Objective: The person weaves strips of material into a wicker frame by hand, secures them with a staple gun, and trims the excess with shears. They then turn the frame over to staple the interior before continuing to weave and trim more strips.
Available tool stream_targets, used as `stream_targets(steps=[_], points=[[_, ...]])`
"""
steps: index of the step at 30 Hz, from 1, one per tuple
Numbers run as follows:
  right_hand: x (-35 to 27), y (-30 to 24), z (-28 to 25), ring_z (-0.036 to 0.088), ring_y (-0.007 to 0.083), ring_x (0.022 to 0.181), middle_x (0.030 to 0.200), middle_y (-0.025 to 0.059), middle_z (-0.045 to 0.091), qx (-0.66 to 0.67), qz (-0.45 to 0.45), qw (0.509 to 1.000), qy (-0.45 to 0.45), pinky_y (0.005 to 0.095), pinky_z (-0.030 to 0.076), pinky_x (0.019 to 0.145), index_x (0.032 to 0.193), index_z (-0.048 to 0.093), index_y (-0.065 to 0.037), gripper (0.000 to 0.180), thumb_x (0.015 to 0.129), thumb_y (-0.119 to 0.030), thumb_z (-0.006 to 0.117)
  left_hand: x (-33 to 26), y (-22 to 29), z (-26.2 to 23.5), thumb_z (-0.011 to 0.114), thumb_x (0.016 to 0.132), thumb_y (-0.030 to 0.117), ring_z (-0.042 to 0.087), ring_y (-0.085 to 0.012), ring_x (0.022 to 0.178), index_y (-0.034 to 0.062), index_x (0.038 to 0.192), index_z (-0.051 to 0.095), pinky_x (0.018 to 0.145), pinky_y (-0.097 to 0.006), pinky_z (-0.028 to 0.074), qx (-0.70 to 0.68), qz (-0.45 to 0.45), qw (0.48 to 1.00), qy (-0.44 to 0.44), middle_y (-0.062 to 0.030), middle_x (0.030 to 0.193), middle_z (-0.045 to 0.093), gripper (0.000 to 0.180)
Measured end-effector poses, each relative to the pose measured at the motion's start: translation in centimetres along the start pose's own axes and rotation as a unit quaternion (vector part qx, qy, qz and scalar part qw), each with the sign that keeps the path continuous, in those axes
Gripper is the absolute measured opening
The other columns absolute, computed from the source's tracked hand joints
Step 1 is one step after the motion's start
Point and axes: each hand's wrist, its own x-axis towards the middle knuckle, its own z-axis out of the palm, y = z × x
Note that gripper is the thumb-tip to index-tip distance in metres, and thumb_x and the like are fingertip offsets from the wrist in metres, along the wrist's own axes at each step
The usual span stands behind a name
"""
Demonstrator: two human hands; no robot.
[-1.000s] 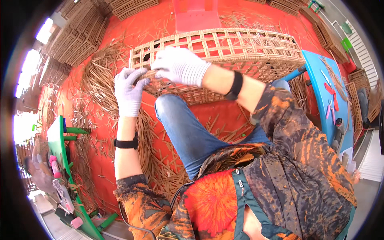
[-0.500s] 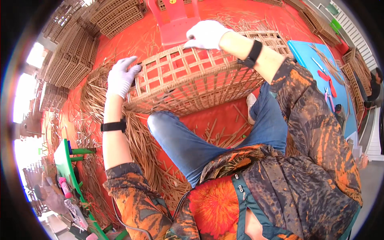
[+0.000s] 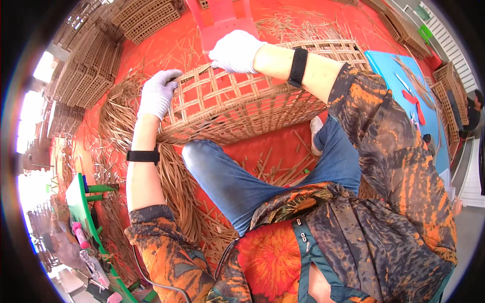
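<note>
A long brown woven basket [image 3: 252,108] with an open lattice of flat strips rests in front of my knees, its long side tilted towards me. My left hand [image 3: 158,93], in a pale knit glove, has its fingers curled over the basket's rim at the left corner. The right hand [image 3: 236,51], also gloved, pinches the far rim left of its middle, with its fingertips partly hidden. Beside my left forearm, a thick bundle of loose brown strips [image 3: 124,113] hangs and spreads on the red floor.
Ahead stands a red plastic chair [image 3: 227,25]. To the right, a blue table [image 3: 404,76] bears a red-handled tool [image 3: 414,103] and strips. Stacked baskets [image 3: 86,70] fill the far left; a green table [image 3: 86,212] stands near left. A person [image 3: 473,113] is at the right edge.
My right hand has slid left along the rim, closer to my left hand. The left fingers, straighter before, now bend over the corner. The basket has barely moved.
</note>
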Motion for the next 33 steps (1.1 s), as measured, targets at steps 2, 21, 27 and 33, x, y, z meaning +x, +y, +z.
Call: stream_targets(steps=[2,21,27,33], points=[[0.2,0.4,0.3,0.07,0.0318,0.083,0.085,0.0116,0.071,-0.015,0.006,1.0,-0.011,0.0461,0.054,0.073,0.093,0.071,-0.01,0.026,0.095,-0.033,0.06,0.4,0.2,0.4,0.067,0.087,-0.002,0.07,-0.0206,0.093,0.0072,0.112,0.072,0.086,-0.032,0.054,0.001,0.01,1.0,0.006,-0.0097,0.101,0.073,0.027],[1.3,-2.5,-2.3,0.072,0.0326,0.086,0.091,0.0147,0.074,0.006,0.0,1.0,-0.028,0.0453,0.058,0.074,0.094,0.075,-0.005,0.028,0.086,-0.032,0.068,0.7,4.8,0.8,0.068,0.087,0.025,0.066,-0.0325,0.098,0.0145,0.108,0.071,0.088,-0.042,0.053,0.244,0.083,0.966,-0.036,-0.0107,0.1,0.068,0.023],[1.5,-2.9,-0.7,0.072,0.0324,0.083,0.088,0.0139,0.074,0.006,-0.007,1.0,0.009,0.046,0.057,0.072,0.092,0.076,-0.007,0.022,0.084,-0.025,0.067,0.5,4.8,1.1,0.065,0.089,0.024,0.066,-0.032,0.098,0.0147,0.107,0.069,0.087,-0.042,0.053,0.274,0.078,0.958,-0.024,-0.01,0.101,0.066,0.021],[2.0,-2.1,0.3,0.07,0.0321,0.084,0.086,0.0128,0.071,0.022,0.011,0.999,0.027,0.045,0.055,0.075,0.088,0.074,-0.01,0.023,0.089,-0.028,0.06,1.5,3.5,0.6,0.07,0.086,0.019,0.068,-0.027,0.091,0.0111,0.1,0.074,0.085,-0.038,0.053,0.117,0.037,0.991,-0.061,-0.0098,0.094,0.069,0.017]])
